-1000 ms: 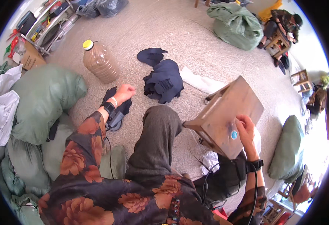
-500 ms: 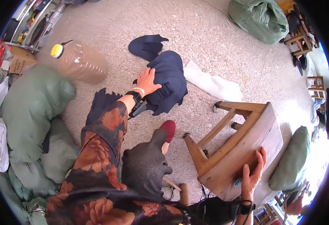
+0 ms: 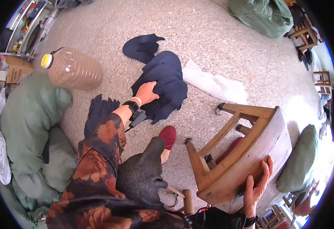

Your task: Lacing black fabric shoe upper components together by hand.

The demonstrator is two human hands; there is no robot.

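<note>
My left hand (image 3: 146,93) is on a heap of navy cloth pieces (image 3: 167,76) on the floor. Its fingers curl into the fabric, with their tips partly hidden. A similar navy piece (image 3: 140,47) lies just beyond the heap. More navy cloth with a ragged edge (image 3: 102,110) lies left of my forearm. To the right, a strip of white cloth (image 3: 214,84) stretches across the floor. My right hand (image 3: 256,189) rests with fingers apart on the seat of a wooden stool (image 3: 247,160).
A large clear plastic jug with a yellow cap (image 3: 77,70) lies at left. Stuffed green sacks (image 3: 29,122) are piled nearby, with another green sack (image 3: 298,160) beyond the stool and one (image 3: 262,17) at far right. My red shoe (image 3: 168,137) is below the heap.
My left hand has gone from spread on the navy heap to curled into its near part, where the cloth has bunched up. The right hand stays on the stool. The view has shifted slightly.
</note>
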